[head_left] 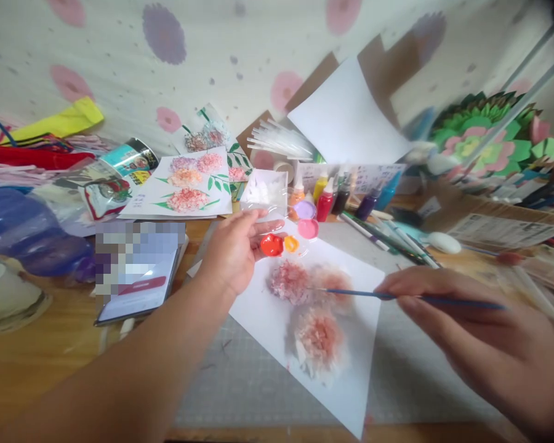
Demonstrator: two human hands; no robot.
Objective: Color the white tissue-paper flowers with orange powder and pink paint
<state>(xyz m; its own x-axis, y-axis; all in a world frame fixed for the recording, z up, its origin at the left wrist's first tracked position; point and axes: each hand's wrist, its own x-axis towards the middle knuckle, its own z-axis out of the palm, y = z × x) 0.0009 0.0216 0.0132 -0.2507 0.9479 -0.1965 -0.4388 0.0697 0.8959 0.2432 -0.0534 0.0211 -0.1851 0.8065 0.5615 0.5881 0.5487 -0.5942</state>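
My left hand (231,252) holds a clear plastic paint palette (290,229) above the far edge of the white paper (351,384). On it sit blobs of orange-red paint (271,245), yellow-orange, pink and lilac paint. In my right hand (480,332) is a thin blue paintbrush (357,293), pinched between thumb and fingers and pointing left. Its tip lies over the paper, at the edge of a reddish-pink fluffy flower (290,282). Two paler flowers with pinkish centres are beside it: one, blurred, behind the brush, and a larger flower (319,338) nearer me.
Paint bottles (324,203) stand behind the palette, with markers (397,240) to their right. A phone (143,277) lies left of my forearm. Flower pictures (184,184) lean at the back left. A cardboard box (498,227) is at the right. A grey mat (231,381) lies underneath.
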